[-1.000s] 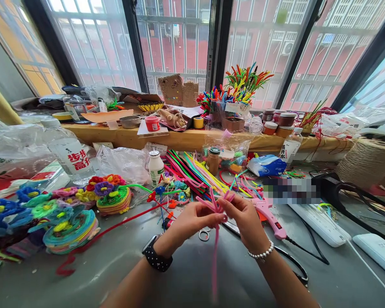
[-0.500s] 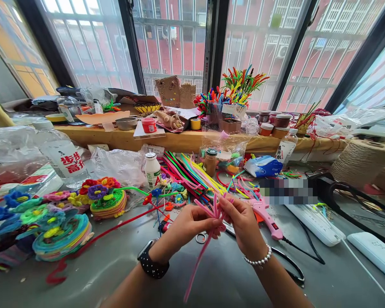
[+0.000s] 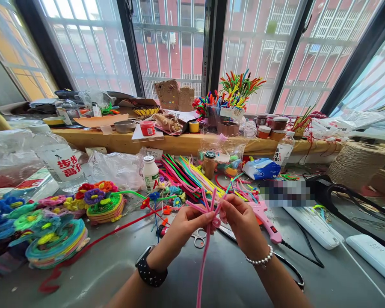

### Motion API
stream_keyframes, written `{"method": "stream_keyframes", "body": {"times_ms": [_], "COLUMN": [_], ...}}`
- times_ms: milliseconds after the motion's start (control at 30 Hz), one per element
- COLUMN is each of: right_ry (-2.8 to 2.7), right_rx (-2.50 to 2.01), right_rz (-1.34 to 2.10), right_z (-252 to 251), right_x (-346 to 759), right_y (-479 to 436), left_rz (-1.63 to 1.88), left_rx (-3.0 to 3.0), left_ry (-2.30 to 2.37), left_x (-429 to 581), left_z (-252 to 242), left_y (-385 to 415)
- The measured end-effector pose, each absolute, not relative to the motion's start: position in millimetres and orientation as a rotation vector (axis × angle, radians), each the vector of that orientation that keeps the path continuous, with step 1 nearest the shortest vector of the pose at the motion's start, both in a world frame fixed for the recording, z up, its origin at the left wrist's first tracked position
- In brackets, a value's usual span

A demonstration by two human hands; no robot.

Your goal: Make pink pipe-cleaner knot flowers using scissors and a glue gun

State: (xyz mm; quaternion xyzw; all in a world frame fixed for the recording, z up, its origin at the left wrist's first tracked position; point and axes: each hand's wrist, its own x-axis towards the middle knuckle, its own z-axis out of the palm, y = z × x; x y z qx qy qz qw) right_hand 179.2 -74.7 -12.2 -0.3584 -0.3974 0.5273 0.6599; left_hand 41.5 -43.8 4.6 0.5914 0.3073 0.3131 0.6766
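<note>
Over the grey table, both hands work on a bundle of pink pipe cleaners [image 3: 203, 261], with several ends fanning upward and a long stem hanging down. My left hand [image 3: 194, 220] pinches the bundle where the strands meet, thumb on top. My right hand [image 3: 239, 218] pinches one of the strands on the right side, close to a small curled loop. Below my left hand, the handles of a pair of scissors [image 3: 199, 243] show on the table. A pink glue gun [image 3: 268, 222] lies just right of my right hand.
Loose coloured pipe cleaners [image 3: 192, 175] lie behind the hands. Fuzzy flowers on round coiled bases [image 3: 59, 244] fill the left side. A milk bottle [image 3: 150, 173], a brown jar [image 3: 208, 166], a tissue pack [image 3: 261, 168] and a white power strip [image 3: 314, 226] stand or lie around.
The pink strands are spread wider apart at the top, and the hanging stem has swung to the right, now pointing nearly straight down. More of the scissor handles shows.
</note>
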Motion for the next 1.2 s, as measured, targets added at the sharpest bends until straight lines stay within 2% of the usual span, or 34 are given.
{"method": "stream_keyframes", "body": {"times_ms": [300,600,900,1200], "right_ry": [-0.927,-1.36,-1.682,-1.887], "right_rx": [-0.774,-1.039,-1.094,-1.011], "right_rz": [1.171,0.734,0.338,0.199], "right_z": [-13.5,-8.6,-3.9,-8.2], "right_x": [177.7,191.0,194.5,195.6], "right_y": [-74.5,-75.8,-79.9,-76.2], "left_rz": [0.686,0.644,0.631,0.588], "left_rx": [1.345,1.287,1.313,1.228], "left_ry": [0.743,0.786,0.836,0.794], "left_x": [41.4,42.1,40.8,38.0], "left_z": [0.9,-1.6,-2.1,-3.8], "left_y": [-42.3,-39.1,-37.0,-35.2]}}
